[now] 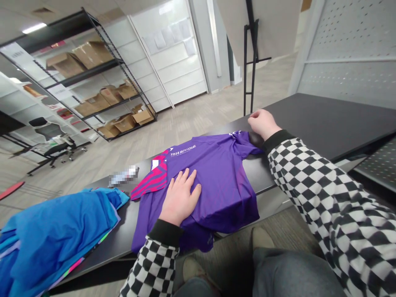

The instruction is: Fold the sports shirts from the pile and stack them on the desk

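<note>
A purple T-shirt [216,181] with pink-striped sleeve fabric and white "2024" lettering lies spread on the dark table, its lower part hanging over the near edge. My left hand [181,198] rests flat on the front of the shirt, fingers spread. Beyond the shirt's right sleeve [247,142], my right hand [262,123] hovers at the table's far edge. Its fingers are curled together, and no cloth shows between them.
Blue garments [64,231] lie heaped at the table's left end. A small blurred item [123,176] sits behind them. The dark tabletop [328,119] extends right toward a perforated white panel [355,53]. Shelving with cardboard boxes [93,53] and an office chair [52,136] stand beyond.
</note>
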`<state>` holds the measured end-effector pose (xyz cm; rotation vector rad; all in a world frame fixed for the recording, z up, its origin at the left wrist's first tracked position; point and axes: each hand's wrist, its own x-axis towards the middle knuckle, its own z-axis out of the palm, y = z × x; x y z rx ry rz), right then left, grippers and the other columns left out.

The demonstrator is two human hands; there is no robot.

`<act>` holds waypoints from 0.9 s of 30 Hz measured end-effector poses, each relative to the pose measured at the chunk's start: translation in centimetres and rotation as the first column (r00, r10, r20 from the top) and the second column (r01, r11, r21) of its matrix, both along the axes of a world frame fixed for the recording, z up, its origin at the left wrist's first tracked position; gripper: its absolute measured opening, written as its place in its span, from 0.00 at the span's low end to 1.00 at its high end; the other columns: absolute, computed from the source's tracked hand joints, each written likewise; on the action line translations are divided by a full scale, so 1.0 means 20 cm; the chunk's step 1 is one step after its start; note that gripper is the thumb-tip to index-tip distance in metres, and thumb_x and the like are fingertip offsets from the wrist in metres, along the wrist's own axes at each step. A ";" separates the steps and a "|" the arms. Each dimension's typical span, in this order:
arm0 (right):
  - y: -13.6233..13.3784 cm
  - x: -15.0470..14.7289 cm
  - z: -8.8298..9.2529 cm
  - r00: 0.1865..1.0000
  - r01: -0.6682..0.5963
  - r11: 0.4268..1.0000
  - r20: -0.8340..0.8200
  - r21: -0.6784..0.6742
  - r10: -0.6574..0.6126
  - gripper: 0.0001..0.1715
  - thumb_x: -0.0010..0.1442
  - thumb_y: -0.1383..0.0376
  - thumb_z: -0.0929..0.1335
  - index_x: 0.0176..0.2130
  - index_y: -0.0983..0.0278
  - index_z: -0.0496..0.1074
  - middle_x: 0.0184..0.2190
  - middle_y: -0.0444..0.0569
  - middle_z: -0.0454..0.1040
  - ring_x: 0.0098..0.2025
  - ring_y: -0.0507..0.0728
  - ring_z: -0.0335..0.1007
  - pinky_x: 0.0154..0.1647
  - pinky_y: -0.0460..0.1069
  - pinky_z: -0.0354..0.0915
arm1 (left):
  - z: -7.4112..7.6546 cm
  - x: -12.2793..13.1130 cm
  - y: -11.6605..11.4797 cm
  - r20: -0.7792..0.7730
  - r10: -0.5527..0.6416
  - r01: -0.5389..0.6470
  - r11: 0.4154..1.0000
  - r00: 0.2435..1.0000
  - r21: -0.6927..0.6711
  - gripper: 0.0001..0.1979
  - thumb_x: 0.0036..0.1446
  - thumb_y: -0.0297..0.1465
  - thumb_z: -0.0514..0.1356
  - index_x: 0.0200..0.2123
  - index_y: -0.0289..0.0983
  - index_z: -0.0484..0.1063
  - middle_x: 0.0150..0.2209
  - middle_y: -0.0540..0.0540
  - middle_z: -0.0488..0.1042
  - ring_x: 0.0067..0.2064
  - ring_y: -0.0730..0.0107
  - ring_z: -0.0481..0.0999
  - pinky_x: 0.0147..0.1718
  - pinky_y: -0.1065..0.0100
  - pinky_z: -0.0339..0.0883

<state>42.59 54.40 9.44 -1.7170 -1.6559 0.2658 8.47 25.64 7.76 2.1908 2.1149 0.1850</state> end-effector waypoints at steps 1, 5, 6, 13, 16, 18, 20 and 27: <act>-0.06 -0.04 0.03 0.998 -0.043 0.999 -0.042 0.027 0.044 0.21 0.70 0.64 0.70 0.58 0.66 0.83 0.56 0.64 0.84 0.58 0.71 0.80 0.67 0.63 0.73 | 0.00 0.00 0.00 -0.006 0.003 -0.003 1.000 1.000 -0.005 0.33 0.81 0.44 0.53 0.83 0.42 0.63 0.85 0.38 0.57 0.85 0.41 0.54 0.82 0.35 0.50; -0.40 -0.31 0.04 0.880 -0.465 0.881 -0.069 0.082 0.471 0.25 0.72 0.63 0.69 0.65 0.60 0.81 0.63 0.55 0.84 0.64 0.68 0.79 0.72 0.59 0.71 | 0.00 0.00 0.02 -0.016 0.001 -0.001 1.000 1.000 -0.001 0.34 0.81 0.45 0.53 0.83 0.43 0.62 0.85 0.39 0.56 0.86 0.42 0.54 0.82 0.35 0.48; -0.47 -0.37 0.02 0.808 -0.585 0.810 -0.058 0.041 0.586 0.27 0.72 0.63 0.70 0.67 0.58 0.80 0.65 0.53 0.83 0.66 0.67 0.79 0.72 0.59 0.70 | 0.00 0.00 0.02 -0.017 0.000 0.000 1.000 1.000 0.000 0.34 0.81 0.46 0.53 0.83 0.44 0.62 0.85 0.40 0.56 0.86 0.42 0.53 0.82 0.35 0.48; -0.54 -0.42 -0.11 0.709 -0.669 0.703 0.076 -0.241 0.701 0.22 0.71 0.57 0.74 0.62 0.55 0.84 0.71 0.52 0.79 0.74 0.70 0.73 0.84 0.66 0.55 | -0.01 -0.01 0.03 -0.011 0.011 -0.011 1.000 1.000 -0.009 0.34 0.81 0.46 0.53 0.84 0.45 0.61 0.85 0.40 0.56 0.86 0.42 0.53 0.82 0.35 0.48; -0.41 -0.27 -0.10 0.883 -0.430 0.865 0.078 -0.259 0.463 0.20 0.74 0.55 0.71 0.59 0.57 0.85 0.67 0.57 0.82 0.71 0.74 0.75 0.84 0.73 0.52 | -0.01 -0.01 0.03 -0.013 0.007 -0.008 1.000 1.000 -0.015 0.35 0.81 0.47 0.52 0.84 0.45 0.60 0.85 0.40 0.55 0.86 0.42 0.52 0.82 0.36 0.47; -0.34 -0.17 -0.09 0.962 -0.238 0.932 0.066 -0.274 0.265 0.19 0.75 0.56 0.69 0.56 0.59 0.85 0.65 0.60 0.83 0.72 0.78 0.74 0.83 0.82 0.43 | 0.00 -0.01 0.03 -0.013 0.007 -0.007 1.000 1.000 -0.016 0.35 0.81 0.47 0.52 0.84 0.44 0.60 0.85 0.40 0.55 0.86 0.42 0.51 0.82 0.36 0.47; -0.30 -0.08 -0.09 0.994 -0.088 0.954 0.039 -0.288 0.104 0.18 0.74 0.58 0.68 0.55 0.59 0.85 0.64 0.64 0.83 0.72 0.81 0.72 0.80 0.88 0.33 | 0.00 0.00 0.03 -0.007 0.012 -0.012 1.000 1.000 -0.016 0.34 0.81 0.46 0.53 0.84 0.44 0.61 0.85 0.39 0.55 0.86 0.42 0.52 0.82 0.35 0.48; -0.38 -0.10 -0.04 0.999 0.012 0.998 -0.045 0.058 -0.010 0.21 0.69 0.67 0.68 0.58 0.65 0.81 0.65 0.66 0.80 0.70 0.73 0.73 0.83 0.74 0.50 | -0.01 0.00 0.02 0.039 0.011 -0.012 1.000 0.999 0.009 0.34 0.80 0.46 0.55 0.82 0.43 0.63 0.84 0.38 0.57 0.86 0.42 0.53 0.82 0.35 0.47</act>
